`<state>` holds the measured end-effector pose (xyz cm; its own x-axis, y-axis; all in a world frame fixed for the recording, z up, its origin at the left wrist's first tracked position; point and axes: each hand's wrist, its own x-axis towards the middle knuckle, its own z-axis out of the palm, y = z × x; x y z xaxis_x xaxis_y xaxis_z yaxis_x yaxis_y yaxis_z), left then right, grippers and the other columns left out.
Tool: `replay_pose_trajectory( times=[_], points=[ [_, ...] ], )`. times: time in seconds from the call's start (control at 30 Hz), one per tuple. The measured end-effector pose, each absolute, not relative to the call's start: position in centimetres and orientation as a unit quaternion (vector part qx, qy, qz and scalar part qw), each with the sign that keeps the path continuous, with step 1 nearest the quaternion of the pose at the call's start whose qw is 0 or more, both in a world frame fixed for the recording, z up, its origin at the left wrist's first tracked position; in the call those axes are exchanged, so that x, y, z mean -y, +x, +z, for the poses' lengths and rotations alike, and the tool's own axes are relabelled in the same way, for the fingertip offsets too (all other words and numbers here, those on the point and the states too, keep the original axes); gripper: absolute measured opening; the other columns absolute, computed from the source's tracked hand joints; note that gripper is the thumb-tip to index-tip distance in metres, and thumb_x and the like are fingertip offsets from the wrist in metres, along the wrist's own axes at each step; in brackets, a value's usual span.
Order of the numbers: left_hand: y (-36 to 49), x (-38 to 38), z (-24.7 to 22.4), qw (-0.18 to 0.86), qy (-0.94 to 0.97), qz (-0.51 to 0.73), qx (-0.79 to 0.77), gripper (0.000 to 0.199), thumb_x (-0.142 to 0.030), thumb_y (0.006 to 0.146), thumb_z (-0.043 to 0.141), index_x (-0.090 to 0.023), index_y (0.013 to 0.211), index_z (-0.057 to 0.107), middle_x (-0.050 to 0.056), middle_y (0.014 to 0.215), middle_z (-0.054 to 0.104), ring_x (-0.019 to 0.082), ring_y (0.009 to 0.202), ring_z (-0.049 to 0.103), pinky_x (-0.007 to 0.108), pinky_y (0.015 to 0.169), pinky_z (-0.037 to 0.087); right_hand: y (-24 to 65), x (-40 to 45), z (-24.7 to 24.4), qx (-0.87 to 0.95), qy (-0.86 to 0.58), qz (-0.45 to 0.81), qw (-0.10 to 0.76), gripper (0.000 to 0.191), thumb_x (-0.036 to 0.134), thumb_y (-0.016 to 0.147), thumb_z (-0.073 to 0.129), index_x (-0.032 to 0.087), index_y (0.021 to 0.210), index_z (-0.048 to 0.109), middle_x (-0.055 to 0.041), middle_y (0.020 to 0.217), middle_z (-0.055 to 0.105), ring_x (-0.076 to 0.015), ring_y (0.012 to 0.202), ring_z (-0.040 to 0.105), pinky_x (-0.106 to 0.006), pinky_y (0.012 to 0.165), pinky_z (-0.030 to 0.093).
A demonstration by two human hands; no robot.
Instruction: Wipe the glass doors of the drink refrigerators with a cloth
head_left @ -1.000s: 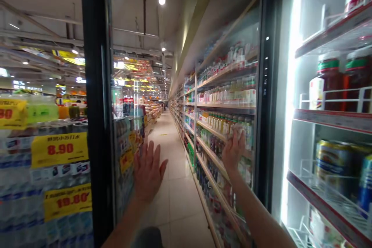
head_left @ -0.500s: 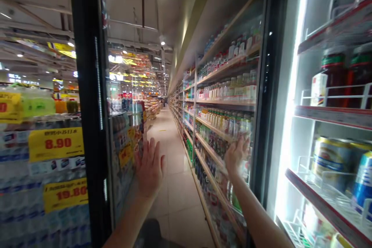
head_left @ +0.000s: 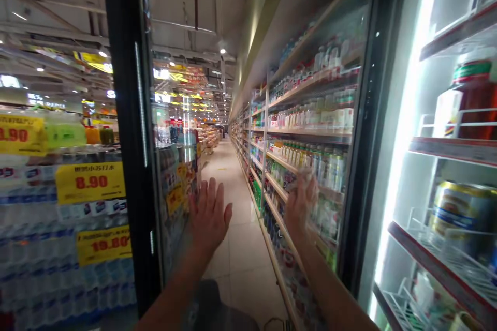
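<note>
A glass door (head_left: 248, 26) in a black frame stands open before me, with the aisle seen through it. My left hand (head_left: 209, 212) lies flat against the glass, fingers spread, nothing in it. My right hand (head_left: 298, 207) is at the right part of the pane, its fingers bent and blurred by motion. Something pale and crumpled shows at those fingertips, too smeared to make out.
At right is a lit cooler with wire shelves (head_left: 454, 150), a red-brown bottle (head_left: 477, 95) and a gold-topped can (head_left: 458, 207). Stacked bottle packs (head_left: 39, 248) with yellow price signs (head_left: 91, 182) stand at left. The tiled floor (head_left: 240, 248) runs down the aisle.
My right hand has moved left across the glass, closer to my left hand. The view has shifted a little, so the door frame and cooler appear farther right. My left hand stays spread on the pane.
</note>
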<state>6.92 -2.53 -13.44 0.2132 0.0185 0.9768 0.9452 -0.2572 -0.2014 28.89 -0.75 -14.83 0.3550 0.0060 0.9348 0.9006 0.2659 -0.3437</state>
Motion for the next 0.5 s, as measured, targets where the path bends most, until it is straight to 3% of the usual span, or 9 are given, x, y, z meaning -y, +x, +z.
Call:
replay_pose_trajectory(
  times=[0.1,0.17,0.27,0.37,0.43,0.5],
  points=[
    [6.9,2.5,-13.4,0.479,-0.615,-0.493,0.386,0.064,-0.028,0.089,0.048,-0.013,0.145,0.021,0.018,0.146,0.032,0.026,0.141,0.018,0.050,0.115,0.012,24.3,2.1,-15.8,0.642,-0.387,-0.377,0.545,0.046,0.017,0.085,0.042,0.027,0.129,0.050,-0.0079,0.145,0.039,-0.0258,0.140,0.025,-0.053,0.112,0.021],
    [6.8,2.5,-13.3,0.487,-0.615,-0.487,0.385,0.065,-0.028,0.088,0.049,-0.013,0.145,0.021,0.018,0.146,0.032,0.026,0.141,0.017,0.049,0.115,0.013,24.2,2.2,-16.4,0.682,-0.342,-0.386,0.518,0.044,0.017,0.083,0.045,0.031,0.124,0.055,-0.0039,0.144,0.041,-0.0246,0.139,0.027,-0.051,0.113,0.018],
    [6.8,2.8,-13.1,0.502,-0.609,-0.485,0.376,0.066,-0.027,0.088,0.050,-0.013,0.145,0.020,0.018,0.145,0.033,0.025,0.141,0.017,0.049,0.115,0.013,29.3,0.9,-16.6,0.581,-0.408,-0.377,0.595,0.041,0.018,0.086,0.042,0.026,0.123,0.056,-0.0079,0.146,0.037,-0.0275,0.137,0.029,-0.055,0.110,0.023],
    [7.0,2.9,-13.0,0.515,-0.600,-0.484,0.377,0.066,-0.027,0.089,0.048,-0.012,0.146,0.018,0.017,0.145,0.032,0.025,0.141,0.016,0.049,0.115,0.012,33.4,-0.3,-16.3,0.393,-0.502,-0.321,0.701,0.046,0.022,0.089,0.035,0.019,0.133,0.048,-0.0157,0.147,0.034,-0.0322,0.136,0.030,-0.060,0.104,0.029],
    [7.1,2.9,-13.1,0.516,-0.598,-0.482,0.380,0.066,-0.027,0.089,0.048,-0.013,0.146,0.017,0.016,0.146,0.031,0.025,0.140,0.017,0.050,0.115,0.013,32.3,-0.1,-16.4,0.383,-0.512,-0.309,0.704,0.049,0.022,0.089,0.034,0.019,0.136,0.043,-0.0167,0.148,0.031,-0.0330,0.138,0.027,-0.062,0.104,0.028],
    [7.0,2.8,-13.1,0.515,-0.599,-0.483,0.379,0.067,-0.027,0.088,0.049,-0.013,0.146,0.017,0.016,0.146,0.030,0.025,0.140,0.017,0.050,0.115,0.014,28.9,0.9,-17.0,0.502,-0.470,-0.339,0.642,0.049,0.018,0.088,0.037,0.023,0.135,0.044,-0.0126,0.150,0.028,-0.0308,0.140,0.023,-0.060,0.107,0.025]
  ],
)
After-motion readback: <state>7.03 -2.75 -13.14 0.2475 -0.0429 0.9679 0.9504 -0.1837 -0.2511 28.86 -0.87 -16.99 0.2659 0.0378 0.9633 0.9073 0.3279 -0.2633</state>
